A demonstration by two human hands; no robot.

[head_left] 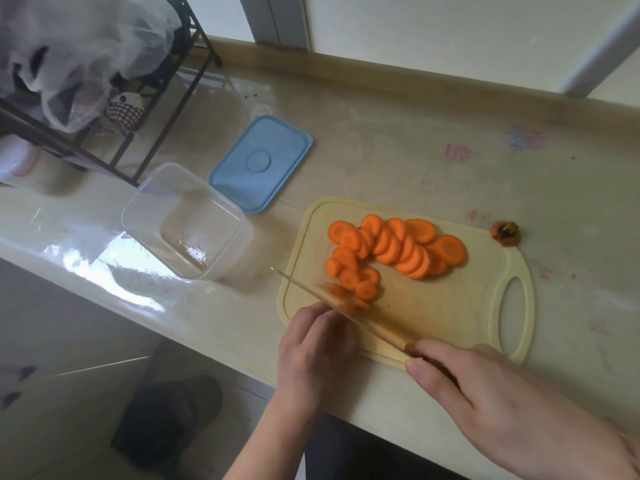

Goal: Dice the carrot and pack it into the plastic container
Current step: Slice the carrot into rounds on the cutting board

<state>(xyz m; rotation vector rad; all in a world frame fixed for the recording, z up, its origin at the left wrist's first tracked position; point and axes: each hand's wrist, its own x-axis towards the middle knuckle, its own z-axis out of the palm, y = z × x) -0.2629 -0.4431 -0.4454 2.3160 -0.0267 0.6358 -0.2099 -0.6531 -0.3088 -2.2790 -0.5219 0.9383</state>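
Several round carrot slices (398,249) lie in a curved heap on the pale yellow cutting board (450,313). My right hand (485,393) grips the handle of a knife (332,306) whose blade runs up-left across the board's near left corner. My left hand (317,348) sits with curled fingers just left of the blade, at the last small carrot pieces (346,299); what it holds is hidden. The clear plastic container (188,221) stands open and empty to the left of the board.
The blue lid (259,164) lies behind the container. A cut carrot top (505,233) sits on the counter past the board's right edge. A black wire rack (145,98) with plastic bags stands at the back left. The counter edge runs diagonally below my hands.
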